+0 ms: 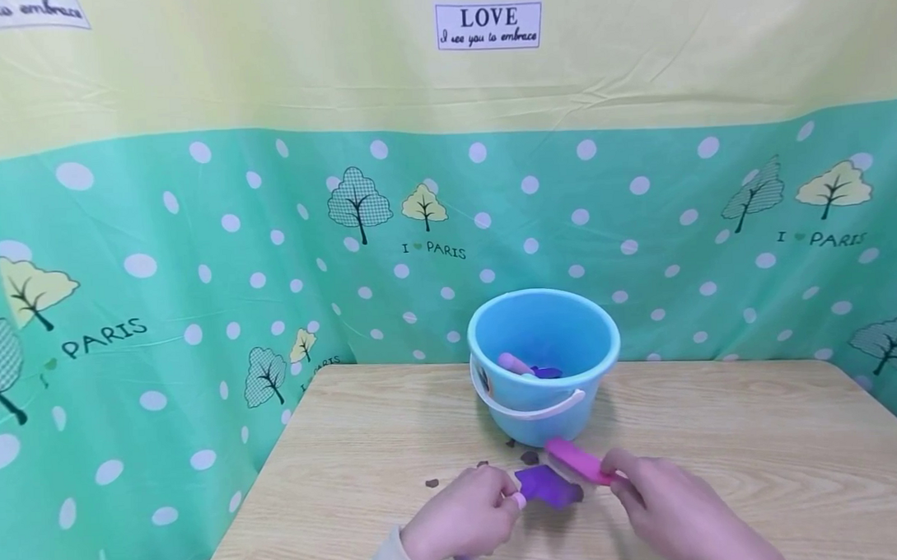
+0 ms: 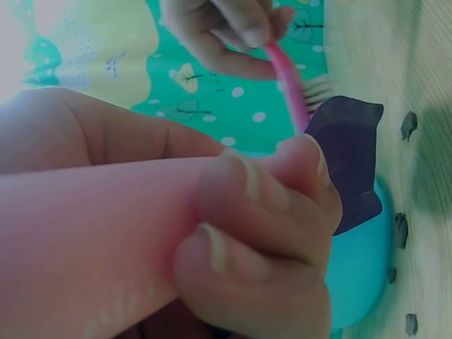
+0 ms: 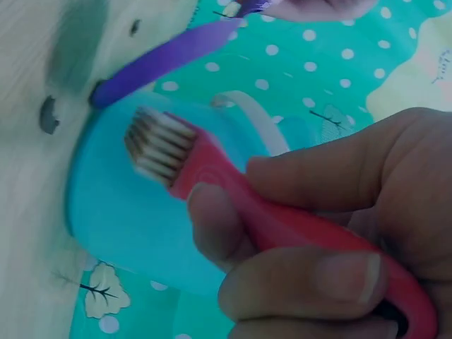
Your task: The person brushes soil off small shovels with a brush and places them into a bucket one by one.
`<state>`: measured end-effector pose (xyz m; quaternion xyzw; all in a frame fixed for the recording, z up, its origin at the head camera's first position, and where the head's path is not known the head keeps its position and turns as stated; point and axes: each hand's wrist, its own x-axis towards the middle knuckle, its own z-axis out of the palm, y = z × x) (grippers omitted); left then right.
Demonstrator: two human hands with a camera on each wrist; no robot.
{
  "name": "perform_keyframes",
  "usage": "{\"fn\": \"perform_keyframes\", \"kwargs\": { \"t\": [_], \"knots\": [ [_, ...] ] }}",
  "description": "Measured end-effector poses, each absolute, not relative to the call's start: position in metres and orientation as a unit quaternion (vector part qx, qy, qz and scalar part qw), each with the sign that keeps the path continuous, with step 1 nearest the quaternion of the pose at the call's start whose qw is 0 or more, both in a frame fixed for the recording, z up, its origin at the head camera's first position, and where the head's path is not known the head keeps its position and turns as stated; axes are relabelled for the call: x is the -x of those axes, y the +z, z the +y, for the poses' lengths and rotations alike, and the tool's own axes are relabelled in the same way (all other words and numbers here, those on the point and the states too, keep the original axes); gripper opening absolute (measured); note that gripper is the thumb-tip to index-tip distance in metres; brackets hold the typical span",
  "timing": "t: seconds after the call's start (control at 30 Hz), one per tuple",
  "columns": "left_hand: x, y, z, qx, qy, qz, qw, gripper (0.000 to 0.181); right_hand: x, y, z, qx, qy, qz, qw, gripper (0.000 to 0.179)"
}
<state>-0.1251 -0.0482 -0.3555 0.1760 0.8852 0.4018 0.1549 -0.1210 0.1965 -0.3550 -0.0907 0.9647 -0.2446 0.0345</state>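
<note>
My left hand grips the pale pink handle of a small shovel with a purple blade. The blade is held low over the table, a dark crumb at its tip. In my right hand a pink brush is pinched between thumb and fingers, its pale bristles pointing toward the purple blade. Several dark crumbs lie on the table, one just beyond the blade and another to the left.
Behind both hands stands a light blue bucket with its white handle folded down in front. Inside it lie a pink handle and something purple. A green and yellow printed curtain borders the wooden table.
</note>
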Motion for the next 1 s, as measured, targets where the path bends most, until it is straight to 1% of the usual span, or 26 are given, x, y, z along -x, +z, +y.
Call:
{"fn": "perform_keyframes", "kwargs": {
  "t": [0.07, 0.23, 0.33, 0.43, 0.6, 0.67, 0.73, 0.87, 1.0],
  "knots": [
    [0.125, -0.357, -0.048, -0.176, 0.4, 0.886, 0.154, 0.014, 0.119, -0.352, 0.197, 0.099, -0.26, 0.96, 0.039, 0.015],
    [0.126, -0.359, -0.047, -0.173, 0.396, 0.89, 0.148, 0.019, 0.116, -0.345, 0.196, 0.157, -0.32, 0.932, 0.059, 0.018],
    [0.127, -0.359, -0.047, -0.173, 0.393, 0.891, 0.145, 0.019, 0.114, -0.344, 0.192, 0.188, -0.342, 0.919, 0.058, 0.019],
    [0.128, -0.358, -0.046, -0.176, 0.399, 0.888, 0.146, 0.019, 0.112, -0.346, 0.189, 0.205, -0.344, 0.915, 0.042, 0.019],
    [0.128, -0.356, -0.047, -0.178, 0.403, 0.885, 0.151, 0.022, 0.112, -0.35, 0.185, 0.226, -0.341, 0.911, 0.045, 0.017],
    [0.128, -0.356, -0.047, -0.176, 0.401, 0.886, 0.152, 0.022, 0.113, -0.352, 0.184, 0.224, -0.334, 0.914, 0.049, 0.016],
    [0.128, -0.356, -0.047, -0.176, 0.399, 0.887, 0.15, 0.02, 0.113, -0.353, 0.184, 0.22, -0.319, 0.921, 0.037, 0.017],
    [0.129, -0.357, -0.046, -0.174, 0.401, 0.887, 0.147, 0.017, 0.115, -0.353, 0.185, 0.194, -0.297, 0.934, 0.033, 0.017],
    [0.13, -0.357, -0.047, -0.171, 0.406, 0.885, 0.152, 0.019, 0.116, -0.353, 0.186, 0.178, -0.288, 0.94, 0.033, 0.016]
  ]
}}
